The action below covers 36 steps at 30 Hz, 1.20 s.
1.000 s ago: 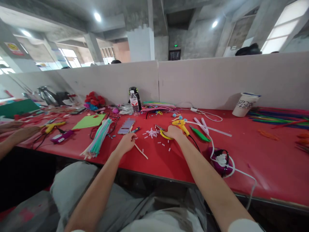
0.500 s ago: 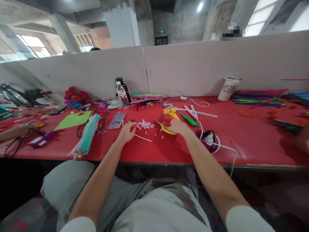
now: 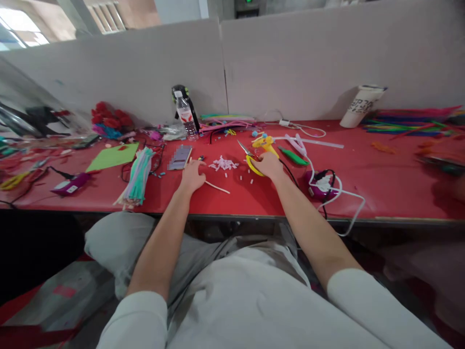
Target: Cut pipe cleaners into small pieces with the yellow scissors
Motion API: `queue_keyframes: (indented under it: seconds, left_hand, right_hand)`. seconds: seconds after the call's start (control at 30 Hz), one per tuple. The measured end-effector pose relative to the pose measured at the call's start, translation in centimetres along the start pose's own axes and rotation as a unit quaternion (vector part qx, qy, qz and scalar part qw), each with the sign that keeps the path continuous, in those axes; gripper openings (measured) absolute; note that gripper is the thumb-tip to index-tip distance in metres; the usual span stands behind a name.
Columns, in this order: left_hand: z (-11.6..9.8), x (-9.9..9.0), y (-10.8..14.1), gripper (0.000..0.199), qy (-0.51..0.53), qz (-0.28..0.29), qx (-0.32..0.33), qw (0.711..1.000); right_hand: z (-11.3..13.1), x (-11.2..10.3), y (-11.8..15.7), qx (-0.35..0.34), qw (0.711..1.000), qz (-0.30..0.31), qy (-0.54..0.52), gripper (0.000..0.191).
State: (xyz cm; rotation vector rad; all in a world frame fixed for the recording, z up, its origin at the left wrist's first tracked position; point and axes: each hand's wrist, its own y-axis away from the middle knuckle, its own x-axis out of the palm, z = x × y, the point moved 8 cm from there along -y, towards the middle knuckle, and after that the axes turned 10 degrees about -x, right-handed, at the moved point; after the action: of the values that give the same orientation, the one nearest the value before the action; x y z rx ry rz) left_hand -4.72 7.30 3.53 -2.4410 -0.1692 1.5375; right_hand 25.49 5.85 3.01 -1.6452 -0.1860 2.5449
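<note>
My right hand grips a pair of scissors by the yellow handles, with the blades pointing up and to the left. My left hand rests low over the table with its fingers curled round a thin pale pipe cleaner; one end runs out towards the right. Its exact grip is partly hidden by the hand. Between my hands lies a small heap of short pale pink pieces, a few of them scattered nearer the scissors. A yellow glue gun lies just beyond my right hand.
A phone and a bundle of pastel pipe cleaners lie left of my left hand. Behind stands a plastic bottle. Rightward are a green-handled tool, a purple device with white cable and a paper cup.
The view has tilted down. My left hand's fingers have shifted over the pale pipe cleaner, while the right hand keeps hold of the scissors, whose blades now point more upward.
</note>
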Motion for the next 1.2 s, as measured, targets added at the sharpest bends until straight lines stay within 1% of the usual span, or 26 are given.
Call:
queue_keyframes:
  seconds: [0.07,0.13,0.27,0.37,0.5,0.6,0.73,0.8,0.87,0.9,0.97,1.03,1.07,1.1,1.17,1.2]
  left_hand:
    - [0.0,-0.3,0.0,0.048,-0.008,-0.01,-0.01,1.0]
    - [-0.2,-0.5,-0.2,0.051,-0.013,-0.019,-0.009,1.0]
    - [-1.2,-0.3,-0.6,0.046,0.021,-0.023,0.025,0.999]
    - [-2.3,0.7,-0.7,0.043,0.057,0.001,0.057,0.997]
    - [-3.0,2.2,-0.7,0.048,0.054,0.064,0.045,0.996]
    - [-3.3,2.3,-0.5,0.049,0.052,0.09,0.033,0.994]
    - [-3.5,2.6,-0.2,0.051,0.057,0.111,0.031,0.992]
    - [-3.6,2.6,0.0,0.053,0.057,0.106,0.043,0.992]
    - [-3.8,2.0,0.2,0.054,0.06,0.077,0.067,0.993]
    - [-4.0,1.5,0.3,0.053,0.065,0.054,0.08,0.993]
    - [-4.5,0.2,0.7,0.047,0.08,0.007,0.108,0.991]
    - [-5.6,-1.0,1.4,0.038,0.099,-0.019,0.14,0.985]
    - [-6.5,-1.3,2.0,0.035,0.105,-0.016,0.16,0.981]
    - [-7.7,-1.3,2.7,0.034,0.11,0.002,0.186,0.976]
    - [-11.0,-0.3,4.8,0.033,0.097,0.083,0.258,0.958]
    - [-12.7,0.3,6.1,0.034,0.085,0.119,0.289,0.946]
  right_hand:
    - [-0.9,-0.2,0.1,0.008,1.0,0.01,0.013,0.059]
    - [-1.3,-0.7,0.2,0.004,1.0,0.01,0.025,0.059]
    - [-1.6,-1.3,0.4,0.001,0.999,0.004,0.043,0.057]
    - [-1.6,-1.2,0.4,0.005,0.998,0.013,0.055,0.056]
    - [-1.6,-1.0,0.6,0.019,0.998,0.027,0.056,0.053]
    - [-0.7,-0.7,0.6,0.007,0.997,0.046,0.063,0.051]
    - [2.3,0.2,0.5,-0.046,0.994,0.057,0.086,0.044]
    - [4.2,0.8,0.5,-0.08,0.993,0.059,0.066,0.043]
    - [5.6,1.3,0.3,-0.111,0.992,0.059,0.022,0.042]
    - [5.9,1.6,0.2,-0.12,0.99,0.071,-0.008,0.045]
    - [5.5,1.4,-0.1,-0.117,0.989,0.059,-0.063,0.05]
    - [3.9,0.1,-0.6,-0.096,0.992,-0.005,-0.086,0.042]
    - [2.9,-0.6,-0.7,-0.082,0.993,-0.031,-0.082,0.04]
    - [1.7,-1.0,-0.8,-0.061,0.995,-0.048,-0.068,0.041]
    - [-0.1,-1.4,-0.8,-0.031,0.997,-0.049,-0.057,0.043]
    - [-0.5,-1.4,-0.8,-0.03,0.997,-0.044,-0.063,0.044]
